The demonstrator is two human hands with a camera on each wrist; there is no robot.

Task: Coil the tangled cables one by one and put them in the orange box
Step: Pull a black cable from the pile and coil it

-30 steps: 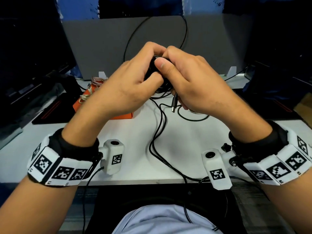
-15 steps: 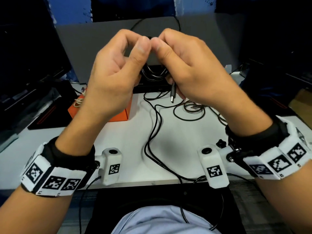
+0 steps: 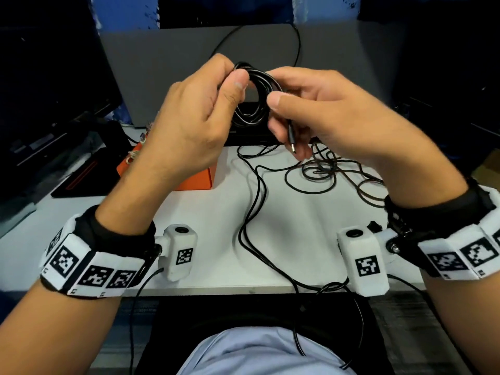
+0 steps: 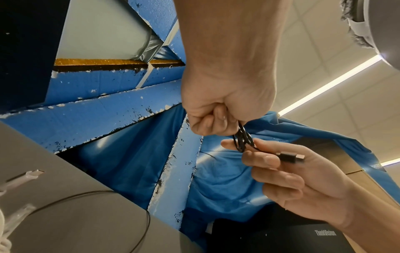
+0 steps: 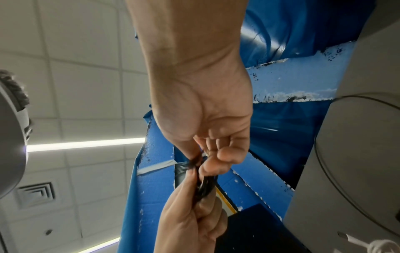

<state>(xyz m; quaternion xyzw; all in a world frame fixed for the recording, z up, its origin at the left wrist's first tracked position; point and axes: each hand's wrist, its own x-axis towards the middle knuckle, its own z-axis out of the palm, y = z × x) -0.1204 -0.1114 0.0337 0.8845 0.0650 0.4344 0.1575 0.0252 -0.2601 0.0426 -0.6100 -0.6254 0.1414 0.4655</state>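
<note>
Black cable coil (image 3: 253,100), a small bundle of thin round loops, is held up in the air above the white bench (image 3: 221,212), between both hands. The left hand (image 3: 189,117) pinches the coil's upper left edge between thumb and curled fingers. The right hand (image 3: 319,109) has its grip on the coil's right side, thumb pressing from the front, and the cable's black plug end (image 3: 291,136) hangs down beside its palm. Loose black cables (image 3: 319,171) lie tangled on the bench below the right hand. An orange cardboard box (image 3: 189,177) sits on the bench, mostly hidden behind the left hand.
</note>
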